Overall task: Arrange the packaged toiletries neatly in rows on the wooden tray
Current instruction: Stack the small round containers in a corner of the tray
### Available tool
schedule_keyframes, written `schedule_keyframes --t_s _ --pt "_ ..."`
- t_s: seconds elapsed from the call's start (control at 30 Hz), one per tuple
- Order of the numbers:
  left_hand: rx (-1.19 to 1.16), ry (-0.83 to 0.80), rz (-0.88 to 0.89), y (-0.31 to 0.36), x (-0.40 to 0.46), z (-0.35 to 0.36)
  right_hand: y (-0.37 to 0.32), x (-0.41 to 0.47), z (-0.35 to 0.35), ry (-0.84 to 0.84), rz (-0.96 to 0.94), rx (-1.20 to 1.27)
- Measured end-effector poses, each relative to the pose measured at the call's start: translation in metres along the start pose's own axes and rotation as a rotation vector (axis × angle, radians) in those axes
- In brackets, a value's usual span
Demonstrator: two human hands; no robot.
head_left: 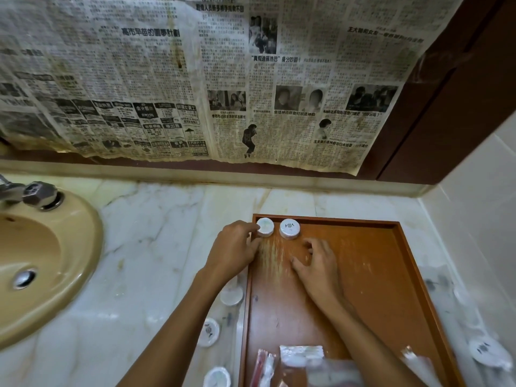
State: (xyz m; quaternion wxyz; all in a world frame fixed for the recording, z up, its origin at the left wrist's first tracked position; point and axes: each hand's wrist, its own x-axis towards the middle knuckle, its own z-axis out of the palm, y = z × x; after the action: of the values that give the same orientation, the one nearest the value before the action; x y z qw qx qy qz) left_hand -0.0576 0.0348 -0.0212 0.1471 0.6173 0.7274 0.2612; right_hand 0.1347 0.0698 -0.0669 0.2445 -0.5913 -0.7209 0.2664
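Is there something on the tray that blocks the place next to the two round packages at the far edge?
Nothing visible blocks it. The tray floor right of the two round packages is bare; the right hand rests nearer.

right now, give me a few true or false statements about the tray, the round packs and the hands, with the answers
1. Two round packs sit at the far left corner of the wooden tray. True.
2. The left hand touches the left pack. True.
3. The right hand is lifting the right pack. False: it rests on the tray floor, holding nothing.
4. The sink is right of the tray. False: it is left.
5. No round packs remain on the counter. False: several lie beside the tray.
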Motion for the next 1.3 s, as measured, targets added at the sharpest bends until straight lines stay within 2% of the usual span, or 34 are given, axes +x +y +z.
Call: schedule_keyframes --t_s 0.17,0.37,0.53,0.8,0.97,1.3 --pt "-0.024 0.002 0.043 0.014 -0.052 -0.004 0.008 -0.037 -0.016 -0.156 -0.112 -0.214" --pt "-0.050 -0.105 0.124 0.041 -0.131 -0.001 0.017 -0.093 -0.045 -0.344 -0.237 -0.275" --pt "-0.071 -0.172 0.150 0.053 -0.188 0.005 0.035 -0.148 -0.069 -0.322 -0.287 -0.297" --pt "0.035 -0.136 0.148 0.046 -0.237 0.009 0.050 -0.226 -0.093 -0.303 -0.269 -0.283" --pt "-0.009 -0.240 0.211 0.058 -0.262 0.012 0.060 -0.252 -0.105 -0.315 -0.228 -0.240" --pt "0.234 -0.368 0.034 0.068 -0.288 0.031 0.111 -0.268 -0.159 -0.117 0.045 -0.212"
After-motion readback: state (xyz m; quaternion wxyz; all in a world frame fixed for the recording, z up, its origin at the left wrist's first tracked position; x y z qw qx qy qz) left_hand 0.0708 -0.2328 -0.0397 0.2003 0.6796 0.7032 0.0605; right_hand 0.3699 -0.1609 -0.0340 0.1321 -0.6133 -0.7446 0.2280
